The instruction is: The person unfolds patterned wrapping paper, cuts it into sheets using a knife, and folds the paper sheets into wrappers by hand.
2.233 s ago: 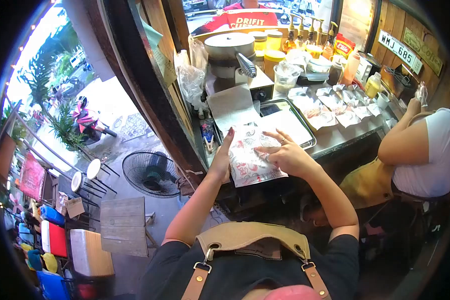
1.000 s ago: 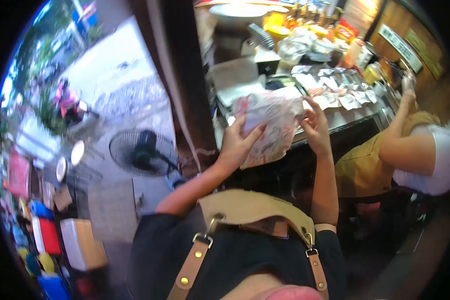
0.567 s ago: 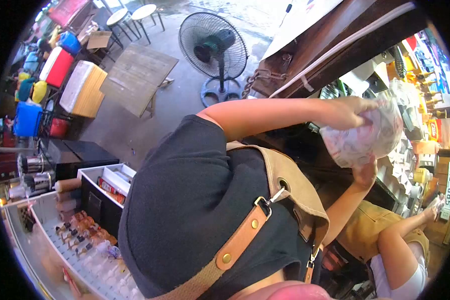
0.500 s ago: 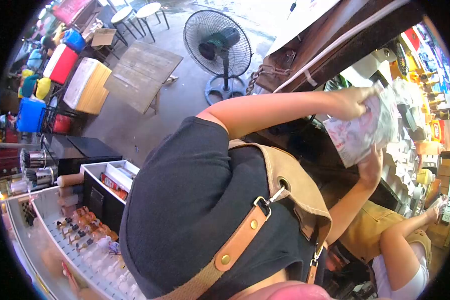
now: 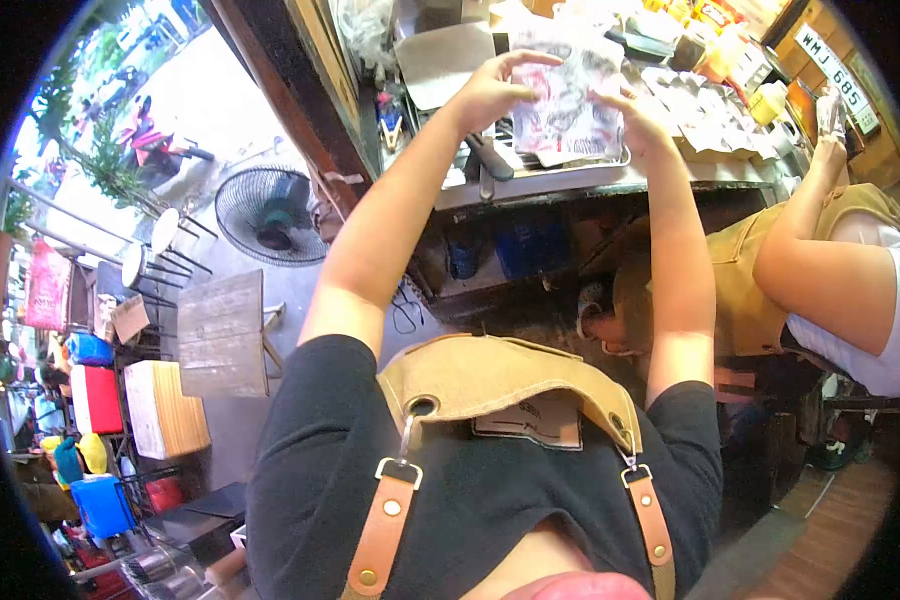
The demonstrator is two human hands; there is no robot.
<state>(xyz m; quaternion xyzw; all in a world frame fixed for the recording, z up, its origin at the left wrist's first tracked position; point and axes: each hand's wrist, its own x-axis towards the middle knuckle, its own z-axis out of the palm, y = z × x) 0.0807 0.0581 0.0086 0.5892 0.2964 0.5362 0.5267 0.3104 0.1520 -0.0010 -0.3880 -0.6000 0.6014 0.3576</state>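
Over the counter (image 5: 620,182), a crinkled white bag (image 5: 575,115) with red and dark print is held up in front of me; whether it is paper or plastic I cannot tell. My left hand (image 5: 492,92) grips its left side, thumb on the near face and fingers along the upper edge. On the opposite side, my right hand (image 5: 640,122) pinches the bag with its thumb in front; the other fingers are partly hidden. Just below the bag's left corner lies a dark-handled utensil (image 5: 488,157), not touched by either hand.
At right stands a co-worker in a tan apron (image 5: 750,280), with a raised hand (image 5: 828,118). Folded white paper pieces (image 5: 705,110) line the counter's right part. A wooden post (image 5: 300,90) rises at left; beyond it are a fan (image 5: 270,215) and a wooden table (image 5: 222,335).
My view and body have turned toward the counter. The bag, still between both hands, now hangs over the counter in front of me, with both arms stretched forward.
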